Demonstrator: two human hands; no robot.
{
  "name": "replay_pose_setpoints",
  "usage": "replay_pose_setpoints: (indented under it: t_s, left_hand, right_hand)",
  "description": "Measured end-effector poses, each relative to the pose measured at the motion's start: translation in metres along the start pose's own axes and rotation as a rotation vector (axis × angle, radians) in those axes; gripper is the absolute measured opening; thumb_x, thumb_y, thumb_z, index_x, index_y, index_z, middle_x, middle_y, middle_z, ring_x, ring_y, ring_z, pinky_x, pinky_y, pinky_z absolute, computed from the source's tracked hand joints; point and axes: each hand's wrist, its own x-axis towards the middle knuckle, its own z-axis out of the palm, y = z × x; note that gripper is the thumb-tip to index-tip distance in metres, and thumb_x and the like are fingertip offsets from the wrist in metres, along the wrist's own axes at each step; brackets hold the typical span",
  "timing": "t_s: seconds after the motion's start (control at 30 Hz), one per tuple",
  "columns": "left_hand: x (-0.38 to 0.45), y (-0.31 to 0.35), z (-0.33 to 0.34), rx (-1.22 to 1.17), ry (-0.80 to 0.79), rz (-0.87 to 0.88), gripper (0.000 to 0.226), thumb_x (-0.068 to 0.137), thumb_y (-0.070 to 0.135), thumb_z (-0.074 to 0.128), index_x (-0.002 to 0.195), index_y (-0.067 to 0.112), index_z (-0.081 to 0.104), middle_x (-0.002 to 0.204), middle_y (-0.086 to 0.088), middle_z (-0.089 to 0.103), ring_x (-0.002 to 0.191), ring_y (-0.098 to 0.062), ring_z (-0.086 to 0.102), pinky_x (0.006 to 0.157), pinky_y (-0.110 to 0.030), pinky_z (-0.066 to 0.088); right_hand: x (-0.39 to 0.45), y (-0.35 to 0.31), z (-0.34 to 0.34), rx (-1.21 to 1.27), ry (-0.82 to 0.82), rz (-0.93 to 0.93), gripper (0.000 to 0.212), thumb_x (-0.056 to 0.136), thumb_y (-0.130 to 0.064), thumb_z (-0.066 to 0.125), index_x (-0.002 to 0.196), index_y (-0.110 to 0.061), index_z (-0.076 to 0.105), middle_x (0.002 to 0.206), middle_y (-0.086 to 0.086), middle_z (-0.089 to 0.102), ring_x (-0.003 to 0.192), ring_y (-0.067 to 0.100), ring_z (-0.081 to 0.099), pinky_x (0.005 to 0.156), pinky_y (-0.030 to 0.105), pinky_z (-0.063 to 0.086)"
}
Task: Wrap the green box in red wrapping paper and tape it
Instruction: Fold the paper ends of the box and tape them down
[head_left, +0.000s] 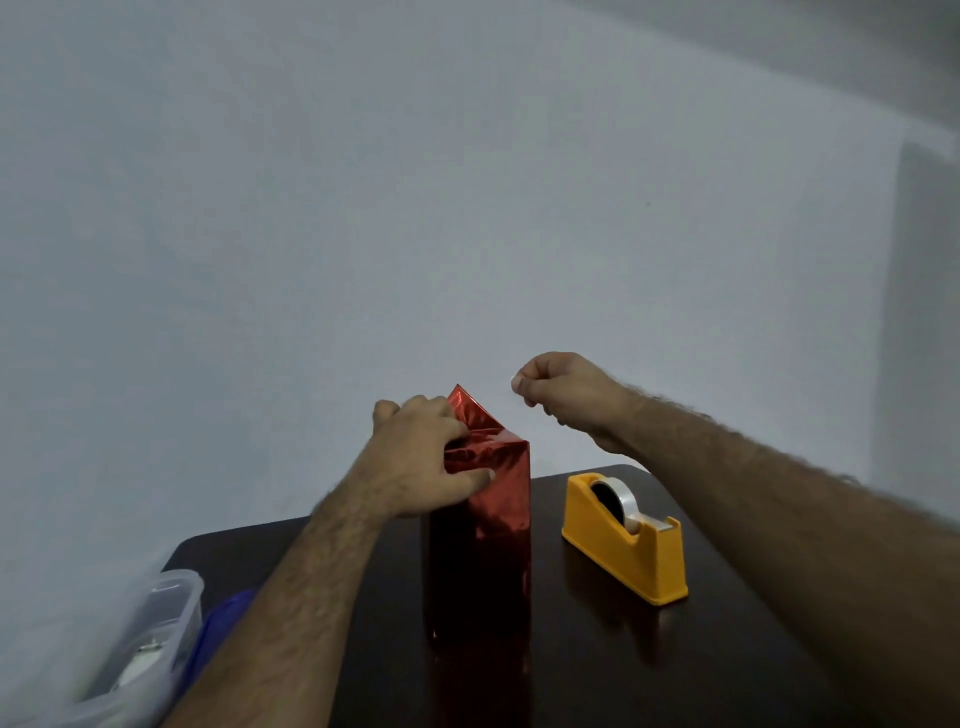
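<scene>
Green box hidden entirely under red wrapping paper (480, 525), standing upright on the dark desk (597, 670), directly beneath the left hand (423, 457). Left hand clamped over the folded top end, fingers curled across the creased foil, thumb pressed against the near face just below the fold. One triangular flap (467, 408) sticking up just beyond the left knuckles, not yet folded down. Right hand (563, 389) raised to the right of the parcel and well clear of it, thumb and forefinger pinched together; probably holding a clear strip of tape, though no strip actually visible, so cannot tell for certain. Yellow tape dispenser (626, 538) below and slightly right of the right hand, roll loaded, cutter end toward the camera. Clear plastic container (171, 618) and something blue (223, 618) far to the left of the left forearm. Step in hand, judged from this: closing and taping the top end. Next move likely calls for folding that last flap flat under the left fingers, then bringing the right hand across to lay tape over the seam without letting the slippery foil spring open.
</scene>
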Motion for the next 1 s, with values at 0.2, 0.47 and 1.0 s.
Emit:
replay_pose_setpoints:
  t_s: [0.2, 0.47, 1.0]
  left_hand:
    - [-0.001, -0.003, 0.001, -0.016, 0.017, -0.011, 0.061, 0.079, 0.081, 0.049, 0.106, 0.033, 0.074, 0.090, 0.017, 0.043, 0.097, -0.009, 0.044, 0.095, -0.041, 0.027]
    - [-0.001, -0.002, 0.002, -0.016, 0.021, -0.015, 0.057, 0.080, 0.080, 0.050, 0.101, 0.033, 0.073, 0.090, 0.015, 0.045, 0.096, -0.009, 0.045, 0.095, -0.040, 0.027]
    - [-0.003, -0.002, 0.003, -0.023, 0.020, -0.013, 0.067, 0.076, 0.083, 0.046, 0.106, 0.030, 0.075, 0.100, 0.014, 0.052, 0.102, -0.010, 0.047, 0.099, -0.040, 0.025]
  right_hand:
    - [0.018, -0.003, 0.019, -0.142, -0.105, 0.115, 0.022, 0.097, -0.028, 0.073, 0.092, -0.007, 0.075, 0.089, 0.014, 0.072, 0.069, 0.019, 0.051, 0.061, 0.029, 0.041]
    - [0.025, 0.000, 0.031, -0.226, -0.197, 0.092, 0.022, 0.093, -0.030, 0.078, 0.089, -0.009, 0.076, 0.099, 0.013, 0.076, 0.087, 0.020, 0.063, 0.076, 0.035, 0.049]
    - [0.030, -0.011, 0.028, -0.764, -0.178, -0.008, 0.053, 0.087, -0.053, 0.079, 0.091, -0.002, 0.069, 0.089, 0.014, 0.069, 0.085, 0.027, 0.067, 0.072, 0.041, 0.057]
